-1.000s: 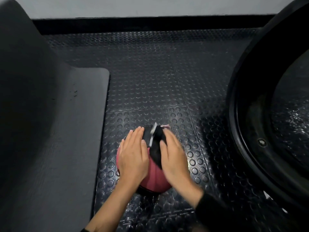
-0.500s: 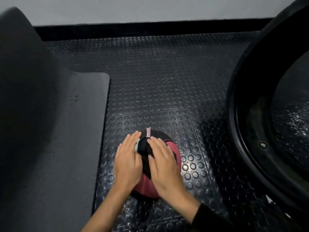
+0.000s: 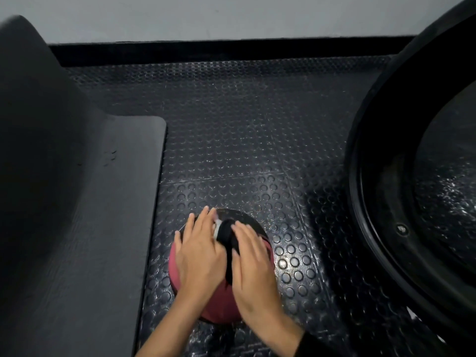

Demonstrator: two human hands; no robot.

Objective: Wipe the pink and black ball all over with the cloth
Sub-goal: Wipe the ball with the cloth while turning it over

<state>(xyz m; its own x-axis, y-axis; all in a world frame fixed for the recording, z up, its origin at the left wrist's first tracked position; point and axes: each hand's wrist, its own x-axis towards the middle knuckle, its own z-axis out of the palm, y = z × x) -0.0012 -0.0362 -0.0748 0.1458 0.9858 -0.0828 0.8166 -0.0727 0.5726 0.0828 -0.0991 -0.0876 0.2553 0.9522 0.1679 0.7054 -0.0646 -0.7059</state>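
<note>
Pressing down flat and uncurled, the left hand point(image 3: 199, 253) and right hand point(image 3: 253, 269) are lying side by side atop the ball point(image 3: 219, 305) on the floor point(image 3: 257, 150), the cloth point(image 3: 226, 235) running lengthwise between them, nearer the right.

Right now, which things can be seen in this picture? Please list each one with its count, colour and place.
ball: one, pink and black, on the floor at lower centre, under both hands
cloth: one, black with a white edge, on top of the ball, between the two hands
floor: one, black studded rubber, across the middle
mat: one, dark grey, flat on the floor left of the ball
curved shape: one, dark grey, far left; I cannot tell what it is
large ring: one, black, right side, cut off by the frame
wall: one, pale grey, top
skirting: one, black, below the wall
left hand: one, flat on the ball, fingers straight
right hand: one, flat on the ball beside the cloth
sleeve: one, black, right wrist
</note>
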